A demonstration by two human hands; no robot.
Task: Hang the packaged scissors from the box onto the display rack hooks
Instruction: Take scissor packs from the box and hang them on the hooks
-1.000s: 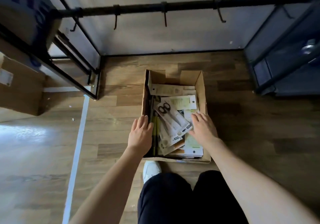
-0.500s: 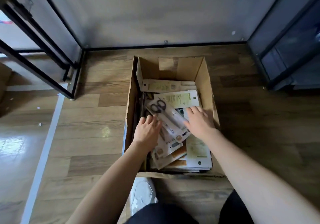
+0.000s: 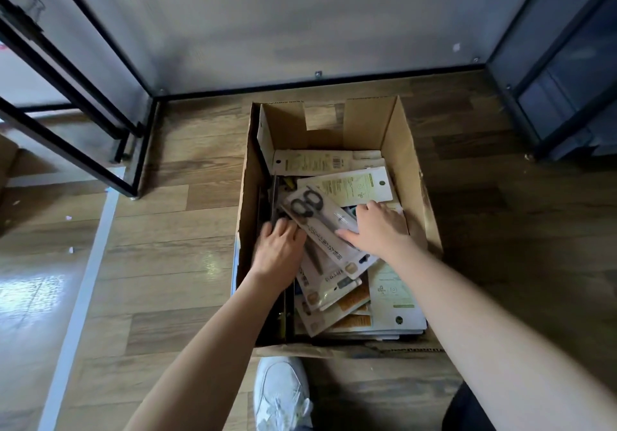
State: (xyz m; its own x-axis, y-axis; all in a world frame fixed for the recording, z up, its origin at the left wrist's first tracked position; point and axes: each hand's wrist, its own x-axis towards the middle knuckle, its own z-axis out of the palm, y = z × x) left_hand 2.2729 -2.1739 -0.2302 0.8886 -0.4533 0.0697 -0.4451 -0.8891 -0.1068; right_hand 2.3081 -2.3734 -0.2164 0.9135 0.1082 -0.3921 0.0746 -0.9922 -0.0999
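1. On the wooden floor [image 3: 173, 283] stands an open cardboard box [image 3: 405, 176], its near edge just beyond a white sneaker [image 3: 283, 394].
2. Inside lies a loose heap of carded packages; the topmost scissors package [image 3: 322, 220] lies diagonally, black handles toward the far left.
3. Left hand [image 3: 278, 253] reaches in by the box's left wall, fingers curled at that package's left edge; whether they grip it I cannot tell.
4. Right hand [image 3: 379, 230] lies on the package's right side, fingers and thumb spread fairly straight, pressing rather than grasping.
5. Black rack frame [image 3: 76, 120] stands at the far left, with no hooks in view.
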